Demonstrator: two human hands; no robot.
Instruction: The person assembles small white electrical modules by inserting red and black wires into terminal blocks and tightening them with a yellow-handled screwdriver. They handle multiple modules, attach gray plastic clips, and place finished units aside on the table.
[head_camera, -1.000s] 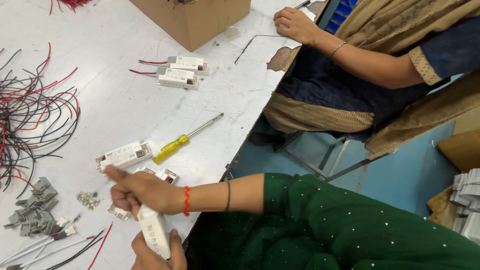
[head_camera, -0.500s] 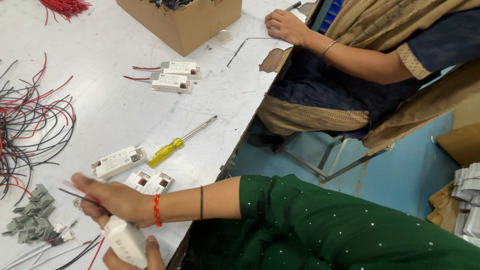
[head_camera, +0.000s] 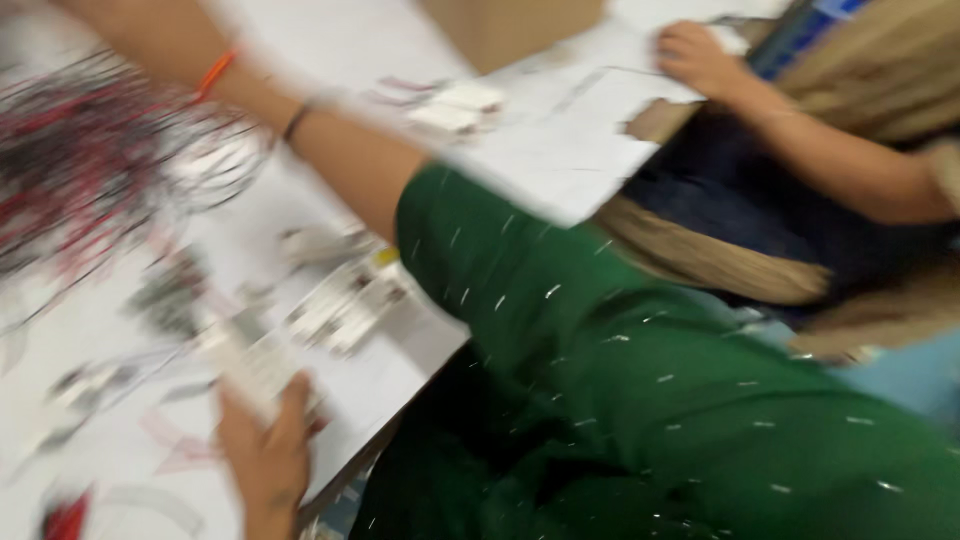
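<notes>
- One white box-shaped part sat in the grip of the left hand, fingers closed round it.
- The right hand was out of view; its green-sleeved arm reached up over the red wires.
- Several loose parts lay on the worktop beside the left hand, seemingly unfinished.

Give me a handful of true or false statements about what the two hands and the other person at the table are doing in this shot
1. The left hand holds a white block near the table edge. True.
2. The right arm reaches across the table toward the top left, its hand out of frame. True.
3. The sleeve on that arm is yellow. False: it is green with small pale flecks.
4. The tangle of wires lies on the right side of the table. False: it lies at the left, red and dark.
5. Another person's hand rests on the table at the far right. True.
</notes>
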